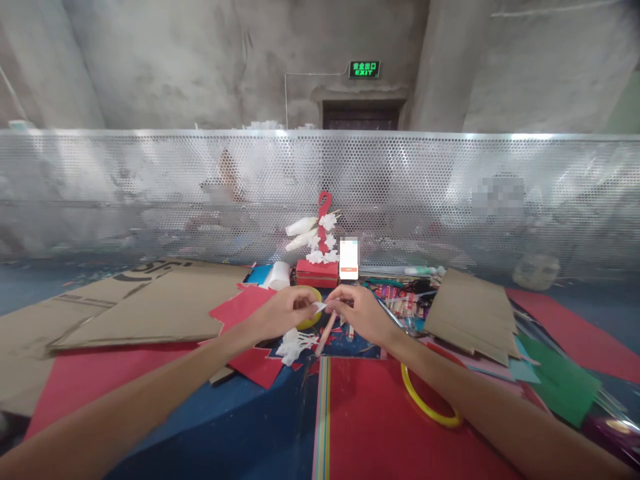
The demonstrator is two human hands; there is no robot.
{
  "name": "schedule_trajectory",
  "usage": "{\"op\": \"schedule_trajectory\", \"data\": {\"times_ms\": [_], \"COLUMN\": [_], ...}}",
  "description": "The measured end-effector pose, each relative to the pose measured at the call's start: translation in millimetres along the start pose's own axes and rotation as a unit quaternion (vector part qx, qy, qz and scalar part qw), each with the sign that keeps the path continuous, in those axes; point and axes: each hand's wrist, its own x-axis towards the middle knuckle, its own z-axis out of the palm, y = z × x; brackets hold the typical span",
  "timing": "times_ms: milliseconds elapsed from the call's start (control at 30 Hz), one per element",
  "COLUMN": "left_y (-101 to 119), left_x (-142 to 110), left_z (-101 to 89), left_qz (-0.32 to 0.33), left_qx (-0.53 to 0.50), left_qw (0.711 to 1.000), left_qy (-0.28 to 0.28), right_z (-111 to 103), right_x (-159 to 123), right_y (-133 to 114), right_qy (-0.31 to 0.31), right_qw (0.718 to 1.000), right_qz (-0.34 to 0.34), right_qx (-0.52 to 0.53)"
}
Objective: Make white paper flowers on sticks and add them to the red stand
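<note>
Out in front of me, my left hand [286,312] pinches one end of a small white piece [321,307], paper-like. The fingertips of my right hand [359,313] close on its other end. Behind and just below my left fingers lies a roll of yellow tape [311,319], partly covered. Under the hands is a bunch of white paper-like flowers with thin stems [295,347]. A thin pale strip [326,333] slants beneath the right fingertips. Farther back stands a red looped ornament [325,203] with white flowers [327,241] and long white buds [301,228] on it.
A stack of coloured card [400,420], red on top, lies below my right forearm with a yellow ring [430,403]. Cardboard sheets [150,307] spread left; another cardboard piece [470,310] lies right. A phone [349,259] stands beside a red box [317,273], before a perforated metal screen [425,193].
</note>
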Motion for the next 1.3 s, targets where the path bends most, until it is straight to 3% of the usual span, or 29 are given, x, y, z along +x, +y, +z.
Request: {"op": "schedule_trajectory", "data": {"times_ms": [200,467,667,900,1100,1300], "left_y": [-1,3,-6,-10,-5,-7], "left_x": [0,-1,0,1,1,1], "left_z": [0.1,1.7,0.9,1.1,1.5,-0.3], "left_qz": [0.007,0.01,0.004,0.01,0.005,0.003], "left_qx": [-0.007,-0.02,-0.028,-0.027,-0.021,-0.018], "left_qw": [1.0,1.0,0.999,1.0,1.0,1.0], "left_qy": [-0.006,-0.009,-0.015,-0.009,-0.006,-0.021], "right_z": [-2,0,0,1,-2,3], "right_x": [-2,-4,-6,-5,-5,-5], "right_y": [-4,-5,-13,-13,-11,2], "right_qy": [-0.009,-0.03,-0.017,0.005,-0.026,-0.076], "right_qw": [0.999,0.996,0.999,0.994,0.984,0.986], "right_qz": [-0.019,0.037,-0.014,-0.032,-0.068,-0.039], "right_qx": [-0.046,-0.073,-0.046,-0.107,-0.161,-0.143]}}
